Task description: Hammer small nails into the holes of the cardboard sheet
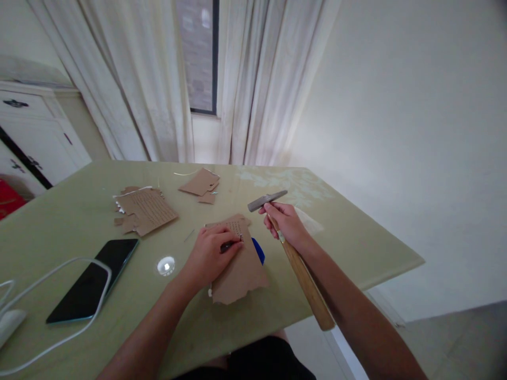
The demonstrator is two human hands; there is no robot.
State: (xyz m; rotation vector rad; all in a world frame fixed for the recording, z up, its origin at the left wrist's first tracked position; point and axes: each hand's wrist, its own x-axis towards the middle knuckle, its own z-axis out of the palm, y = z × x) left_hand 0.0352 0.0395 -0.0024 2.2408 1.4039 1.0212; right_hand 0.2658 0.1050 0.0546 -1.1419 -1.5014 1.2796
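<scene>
My right hand (287,224) is closed around a hammer (303,269), gripping the wooden handle close below its grey metal head. The head is raised above the table, to the right of a torn piece of brown cardboard (241,274). Rows of small holes or marks run across the far part of that cardboard. On it rests my left hand (216,250), thumb and forefinger pinched together beside the rows. A small dark thing shows between its fingers, too hidden to name. Something blue (259,250) sticks out from under the cardboard's right side.
A marked cardboard piece (148,211) lies on the left of the pale green table (356,237), with more cardboard scraps (201,183) at the back. A black tablet or phone (95,282) and a white cable (75,335) are at the near left. Curtains hang behind.
</scene>
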